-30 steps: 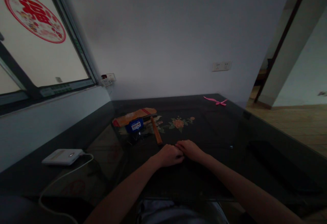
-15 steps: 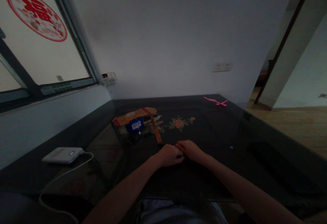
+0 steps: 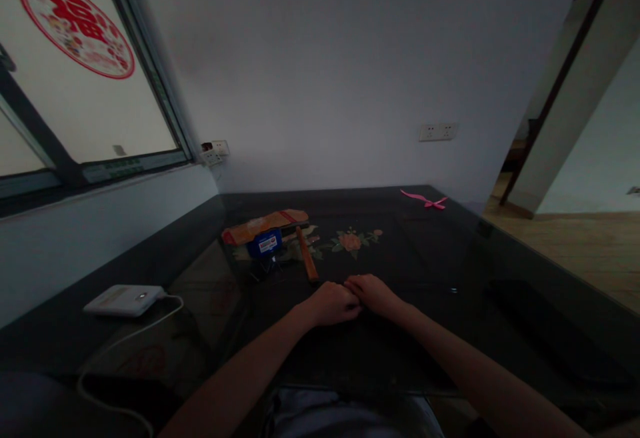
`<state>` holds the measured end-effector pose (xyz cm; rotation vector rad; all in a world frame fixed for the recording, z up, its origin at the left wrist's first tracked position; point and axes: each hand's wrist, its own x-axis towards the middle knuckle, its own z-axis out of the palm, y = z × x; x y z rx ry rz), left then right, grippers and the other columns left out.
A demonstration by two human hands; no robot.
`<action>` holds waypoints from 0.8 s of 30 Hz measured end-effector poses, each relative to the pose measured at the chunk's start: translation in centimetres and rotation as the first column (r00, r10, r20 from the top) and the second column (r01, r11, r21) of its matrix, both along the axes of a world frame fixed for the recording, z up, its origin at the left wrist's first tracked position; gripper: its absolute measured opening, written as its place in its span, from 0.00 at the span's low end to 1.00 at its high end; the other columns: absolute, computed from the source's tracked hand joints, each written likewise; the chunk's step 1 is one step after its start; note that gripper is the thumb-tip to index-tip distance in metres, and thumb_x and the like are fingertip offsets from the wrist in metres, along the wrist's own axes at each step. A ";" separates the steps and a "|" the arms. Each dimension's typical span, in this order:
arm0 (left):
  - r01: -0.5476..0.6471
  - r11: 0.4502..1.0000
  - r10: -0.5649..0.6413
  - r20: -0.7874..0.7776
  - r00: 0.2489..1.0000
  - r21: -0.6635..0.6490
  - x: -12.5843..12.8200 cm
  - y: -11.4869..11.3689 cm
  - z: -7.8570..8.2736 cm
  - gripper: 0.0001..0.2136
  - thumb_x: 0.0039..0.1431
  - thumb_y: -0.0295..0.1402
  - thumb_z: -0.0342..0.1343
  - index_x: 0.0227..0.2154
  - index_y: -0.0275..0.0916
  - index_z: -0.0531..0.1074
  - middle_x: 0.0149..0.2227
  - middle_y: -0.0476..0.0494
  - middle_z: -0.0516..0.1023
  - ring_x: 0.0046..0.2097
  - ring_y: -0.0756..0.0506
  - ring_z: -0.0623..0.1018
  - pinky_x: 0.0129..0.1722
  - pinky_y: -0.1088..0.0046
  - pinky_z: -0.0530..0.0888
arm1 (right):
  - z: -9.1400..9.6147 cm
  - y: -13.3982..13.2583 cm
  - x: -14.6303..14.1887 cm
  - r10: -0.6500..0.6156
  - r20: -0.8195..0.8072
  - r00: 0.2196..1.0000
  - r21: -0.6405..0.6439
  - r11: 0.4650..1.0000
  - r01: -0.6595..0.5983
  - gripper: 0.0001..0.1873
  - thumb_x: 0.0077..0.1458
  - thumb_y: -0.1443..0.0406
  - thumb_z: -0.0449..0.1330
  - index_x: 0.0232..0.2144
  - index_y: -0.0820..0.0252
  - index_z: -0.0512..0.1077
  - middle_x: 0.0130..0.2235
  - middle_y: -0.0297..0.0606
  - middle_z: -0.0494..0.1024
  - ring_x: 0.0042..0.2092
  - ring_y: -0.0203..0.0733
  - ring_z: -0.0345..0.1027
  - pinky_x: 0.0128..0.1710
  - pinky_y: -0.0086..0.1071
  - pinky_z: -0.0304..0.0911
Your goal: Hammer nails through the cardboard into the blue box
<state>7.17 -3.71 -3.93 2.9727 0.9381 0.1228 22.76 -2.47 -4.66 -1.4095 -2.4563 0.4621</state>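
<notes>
My left hand (image 3: 333,305) and my right hand (image 3: 373,293) rest together on the dark glass table (image 3: 430,251), fingertips touching. Both have their fingers curled in; what is between them, if anything, is too dark and small to make out. Just beyond my left hand lies a wooden stick-like handle (image 3: 306,263). Further back left sit a small blue box with a white label (image 3: 265,244) and a long orange packet (image 3: 264,225).
A white device (image 3: 123,299) with a white cable (image 3: 115,358) lies at the table's left. A pink ribbon (image 3: 424,199) sits at the far right corner. A floral pattern (image 3: 350,241) shows under the glass. A window is on the left and a doorway on the right.
</notes>
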 end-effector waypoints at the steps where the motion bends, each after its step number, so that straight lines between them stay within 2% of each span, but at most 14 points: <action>1: -0.002 1.000 0.002 0.000 1.000 0.001 0.0 0.0 0.1 0.11 0.58 0.36 0.48 0.28 0.39 0.74 0.30 0.46 0.78 0.32 0.47 0.77 0.29 0.77 0.68 | 0.0 0.0 0.0 0.001 0.002 1.000 0.000 1.000 -0.001 0.19 0.62 0.62 0.45 0.28 0.62 0.72 0.29 0.39 0.76 0.30 0.36 0.67 0.29 0.27 0.51; 10: -0.038 0.999 0.038 -0.014 0.999 -0.008 0.2 -0.3 0.5 0.11 0.58 0.36 0.49 0.27 0.40 0.74 0.30 0.46 0.78 0.33 0.48 0.77 0.29 0.78 0.68 | -0.4 0.2 0.0 -0.007 0.008 1.000 -0.003 1.000 0.007 0.19 0.62 0.61 0.45 0.28 0.61 0.71 0.29 0.39 0.76 0.31 0.36 0.67 0.28 0.27 0.50; 17: -0.038 0.999 0.038 0.002 0.999 -0.037 0.1 -0.5 0.8 0.10 0.57 0.36 0.50 0.27 0.39 0.73 0.28 0.47 0.78 0.31 0.48 0.77 0.26 0.78 0.66 | -0.3 0.6 -0.4 -0.005 -0.045 0.999 -0.055 0.998 0.002 0.15 0.60 0.62 0.46 0.33 0.59 0.72 0.33 0.39 0.77 0.34 0.38 0.69 0.31 0.27 0.54; 21: 0.004 0.994 0.007 0.098 0.995 -0.109 -0.1 -1.0 2.0 0.11 0.58 0.36 0.50 0.26 0.38 0.73 0.27 0.49 0.77 0.30 0.51 0.75 0.27 0.79 0.65 | 0.0 1.4 -1.0 0.008 0.007 1.000 -0.058 0.998 -0.007 0.12 0.57 0.63 0.50 0.40 0.57 0.71 0.37 0.39 0.77 0.39 0.41 0.70 0.34 0.28 0.56; 24: 0.035 0.989 0.000 0.239 0.971 -0.143 -0.7 -1.3 3.8 0.11 0.60 0.34 0.48 0.28 0.37 0.73 0.29 0.48 0.78 0.32 0.52 0.74 0.31 0.81 0.66 | 0.4 2.0 -1.9 0.017 0.098 0.995 -0.020 1.000 -0.015 0.15 0.51 0.65 0.56 0.43 0.56 0.70 0.38 0.39 0.77 0.40 0.43 0.70 0.36 0.30 0.58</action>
